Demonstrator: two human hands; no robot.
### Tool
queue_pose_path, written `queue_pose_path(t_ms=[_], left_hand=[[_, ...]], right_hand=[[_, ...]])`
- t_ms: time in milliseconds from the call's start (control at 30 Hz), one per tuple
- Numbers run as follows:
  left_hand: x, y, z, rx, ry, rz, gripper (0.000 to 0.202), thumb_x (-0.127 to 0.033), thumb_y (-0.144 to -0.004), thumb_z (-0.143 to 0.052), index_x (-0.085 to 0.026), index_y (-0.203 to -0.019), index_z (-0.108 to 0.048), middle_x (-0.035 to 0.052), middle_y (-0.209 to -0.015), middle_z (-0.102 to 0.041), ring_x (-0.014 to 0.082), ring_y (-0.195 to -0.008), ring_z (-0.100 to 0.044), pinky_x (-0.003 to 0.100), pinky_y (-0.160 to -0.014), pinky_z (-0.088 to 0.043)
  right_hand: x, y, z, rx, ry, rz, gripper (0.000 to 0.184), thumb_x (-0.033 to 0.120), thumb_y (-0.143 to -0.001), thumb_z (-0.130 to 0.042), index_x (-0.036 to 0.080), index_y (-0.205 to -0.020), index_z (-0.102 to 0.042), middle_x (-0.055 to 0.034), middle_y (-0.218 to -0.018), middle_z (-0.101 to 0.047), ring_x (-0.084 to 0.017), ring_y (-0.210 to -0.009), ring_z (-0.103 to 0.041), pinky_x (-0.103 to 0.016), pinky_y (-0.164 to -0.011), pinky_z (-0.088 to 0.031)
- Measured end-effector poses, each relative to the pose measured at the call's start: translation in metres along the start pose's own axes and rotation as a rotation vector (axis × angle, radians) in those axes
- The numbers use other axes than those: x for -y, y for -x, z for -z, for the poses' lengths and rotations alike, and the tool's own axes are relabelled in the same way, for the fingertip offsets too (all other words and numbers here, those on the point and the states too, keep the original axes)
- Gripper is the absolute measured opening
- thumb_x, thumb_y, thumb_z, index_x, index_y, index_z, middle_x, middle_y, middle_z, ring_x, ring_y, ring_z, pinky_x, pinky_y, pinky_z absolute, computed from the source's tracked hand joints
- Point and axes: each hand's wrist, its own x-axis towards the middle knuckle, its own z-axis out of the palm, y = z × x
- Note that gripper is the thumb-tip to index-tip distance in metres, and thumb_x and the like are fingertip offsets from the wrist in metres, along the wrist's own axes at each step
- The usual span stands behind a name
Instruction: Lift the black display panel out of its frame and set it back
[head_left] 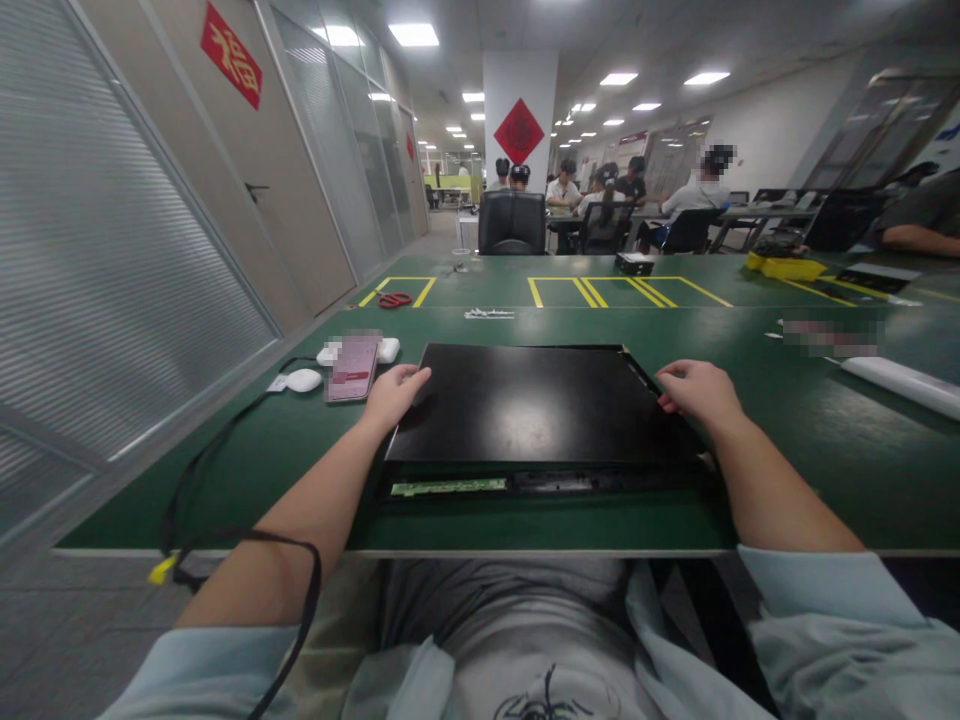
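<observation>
A flat black panel (525, 410), like a display screen, lies in a slightly larger black frame (585, 482) in front of me. Along the near side of the frame, a green circuit board strip (450, 488) shows. My left hand (395, 397) grips the panel's left edge, its thumb at the upper left corner and the other fingers partly hidden. At the right side, my right hand (696, 390) has its fingers bent together at the frame's edge, where a narrow gap separates frame and panel. The fingertips there are partly hidden.
Left of the panel lie a phone (351, 370), white rounded devices (304, 381) and a black cable (206, 455). Farther back are red scissors (394, 300), small white pieces (489, 314) and a black box (634, 264). A white roll (904, 385) lies right. People sit beyond the green table (225, 500).
</observation>
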Motion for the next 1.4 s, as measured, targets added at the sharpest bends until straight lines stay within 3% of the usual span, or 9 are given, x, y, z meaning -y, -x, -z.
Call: queue_pose_path(t_ms=[267, 500, 767, 933, 1233, 1400], left_hand=[[0.0, -0.002, 0.0, -0.014, 0.02, 0.018, 0.061, -0.058, -0.073, -0.066, -0.011, -0.111, -0.072, 0.0108, -0.092, -0.076, 0.0264, -0.084, -0.067, 0.034, -0.075, -0.049], [-0.001, 0.001, 0.0, -0.018, 0.033, 0.032, 0.059, -0.056, -0.071, -0.07, -0.012, -0.111, -0.072, 0.0084, -0.085, -0.075, 0.0251, -0.078, -0.067, 0.033, -0.072, -0.05], [-0.004, 0.002, 0.001, -0.015, 0.035, 0.023, 0.05, -0.052, -0.072, -0.07, -0.013, -0.103, -0.073, 0.0077, -0.08, -0.075, 0.0267, -0.081, -0.069, 0.035, -0.077, -0.05], [0.001, -0.002, -0.001, 0.042, 0.199, 0.091, 0.043, -0.039, -0.065, -0.075, -0.016, -0.1, -0.072, 0.0065, -0.08, -0.076, 0.0255, -0.079, -0.071, 0.035, -0.077, -0.053], [-0.015, 0.008, 0.001, 0.015, 0.417, 0.152, 0.036, -0.027, -0.06, -0.075, -0.015, -0.094, -0.075, 0.0059, -0.082, -0.077, 0.0268, -0.085, -0.073, 0.037, -0.081, -0.056], [-0.018, 0.008, 0.001, 0.025, 0.565, 0.179, 0.044, -0.024, -0.063, -0.073, -0.012, -0.105, -0.074, 0.0071, -0.082, -0.077, 0.0253, -0.079, -0.073, 0.038, -0.076, -0.058]], right_hand=[[-0.004, -0.004, -0.002, -0.004, -0.012, 0.009, 0.021, 0.026, -0.08, -0.061, 0.02, -0.096, -0.075, -0.0039, -0.064, -0.073, -0.02, -0.063, -0.072, -0.025, -0.054, -0.052], [-0.006, -0.004, -0.007, 0.0, -0.214, 0.027, 0.023, 0.024, -0.082, -0.061, 0.016, -0.1, -0.072, -0.007, -0.068, -0.074, -0.019, -0.06, -0.071, -0.025, -0.052, -0.053], [-0.01, -0.011, -0.008, -0.021, -0.027, 0.048, 0.022, 0.023, -0.082, -0.062, 0.02, -0.096, -0.078, -0.0041, -0.078, -0.077, -0.019, -0.07, -0.07, -0.026, -0.068, -0.053], [-0.01, -0.017, -0.014, -0.002, 0.07, 0.077, 0.015, 0.026, -0.08, -0.068, 0.023, -0.088, -0.081, -0.0047, -0.093, -0.078, -0.023, -0.092, -0.071, -0.027, -0.078, -0.052], [-0.016, -0.021, -0.02, 0.076, 0.072, 0.084, 0.023, 0.021, -0.082, -0.067, 0.021, -0.102, -0.08, -0.0054, -0.098, -0.078, -0.022, -0.093, -0.07, -0.027, -0.084, -0.052], [-0.018, -0.022, -0.021, 0.081, 0.057, 0.088, 0.023, 0.023, -0.082, -0.067, 0.021, -0.101, -0.08, -0.0054, -0.098, -0.077, -0.022, -0.093, -0.07, -0.028, -0.084, -0.052]])
